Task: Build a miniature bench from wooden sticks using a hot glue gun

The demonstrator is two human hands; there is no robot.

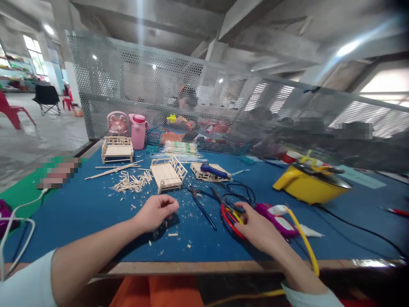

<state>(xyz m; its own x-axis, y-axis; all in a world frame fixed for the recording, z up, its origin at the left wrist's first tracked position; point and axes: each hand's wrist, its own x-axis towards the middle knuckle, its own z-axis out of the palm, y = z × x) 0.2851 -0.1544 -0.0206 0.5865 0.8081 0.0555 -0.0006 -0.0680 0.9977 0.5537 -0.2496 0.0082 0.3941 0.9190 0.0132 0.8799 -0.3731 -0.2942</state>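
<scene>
My left hand (159, 212) hovers over the blue tabletop with thumb and fingertips pinched; anything between them is too small to make out. The fingers of my right hand (257, 226) are closed around the handles of red-and-yellow-handled scissors (227, 218), whose dark blades point away from me. Between my hands lie dark-blue-handled pliers (204, 209), jaws spread. Just beyond is a miniature wooden bed (166, 174) made of sticks. A second wooden frame (117, 151) stands farther left. Cut stick pieces (134, 181) are heaped between them.
A blue glue gun (214, 170) rests on a third wooden piece (200, 171), its dark cable coiled nearby. Right of my hand sit a purple device (281, 221) with a yellow cord and a yellow pot (303, 187). A pink bottle (138, 132) stands before the perforated metal screen (134, 81).
</scene>
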